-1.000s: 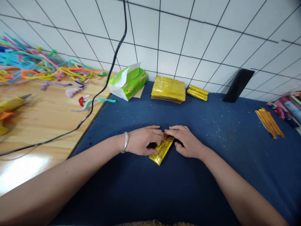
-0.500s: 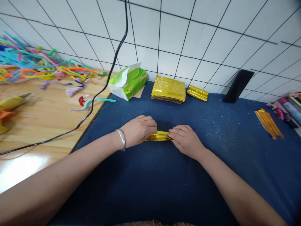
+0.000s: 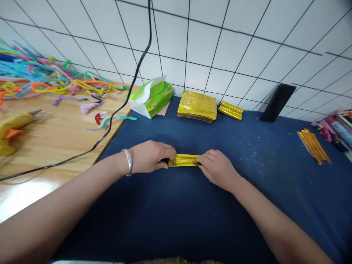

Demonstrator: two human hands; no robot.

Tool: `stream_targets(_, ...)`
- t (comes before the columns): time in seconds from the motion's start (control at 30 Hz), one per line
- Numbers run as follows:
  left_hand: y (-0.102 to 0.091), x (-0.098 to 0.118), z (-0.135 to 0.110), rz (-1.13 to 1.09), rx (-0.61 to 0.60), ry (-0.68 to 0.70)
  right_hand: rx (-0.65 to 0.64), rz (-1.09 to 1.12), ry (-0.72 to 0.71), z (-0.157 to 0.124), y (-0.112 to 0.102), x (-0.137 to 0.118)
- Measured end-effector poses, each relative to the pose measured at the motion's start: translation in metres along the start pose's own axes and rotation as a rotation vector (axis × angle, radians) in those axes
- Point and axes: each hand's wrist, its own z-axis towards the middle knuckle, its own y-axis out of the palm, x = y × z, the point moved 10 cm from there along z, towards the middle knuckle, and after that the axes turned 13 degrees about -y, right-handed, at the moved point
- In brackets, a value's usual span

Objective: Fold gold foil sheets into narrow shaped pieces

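A narrow folded strip of gold foil paper (image 3: 185,160) lies crosswise on the dark blue cloth (image 3: 170,212). At its left end, my left hand (image 3: 153,157), with a silver bangle on the wrist, has thumb and fingers closed on the strip. My right hand (image 3: 216,167) grips the opposite end, its fingertips tucked over the fold. The middle of the strip shows between the two hands. Behind it stands a stack of gold foil paper (image 3: 197,105), with a smaller folded gold piece (image 3: 231,110) to its right.
A green tissue pack (image 3: 154,96) stands left of the stack. A black cable (image 3: 134,79) hangs across the left side. Colourful pipe cleaners (image 3: 55,79) and a yellow glue gun (image 3: 16,128) lie on the wooden table. A black slab (image 3: 278,102) leans on the tiles; folded gold strips (image 3: 315,146) lie right.
My left hand has shifted left along the strip to its end, uncovering more of the gold surface. My right hand stays at the right end.
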Motion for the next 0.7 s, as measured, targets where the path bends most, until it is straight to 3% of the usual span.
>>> stream_targets(0.27, 0.016, -0.003, -0.026, 0.038, 0.224, 0.029, 0.066, 0.047, 0.008, -0.001, -0.002, 0.002)
stream_targets(0.47, 0.011, 0.001, -0.027, 0.048, 0.31, 0.105, 0.126, 0.147, 0.096, -0.004, 0.001, 0.012)
stream_targets(0.7, 0.007, -0.001, -0.027, -0.008, 0.405, 0.055, 0.183, 0.242, 0.198, -0.004, 0.001, 0.02)
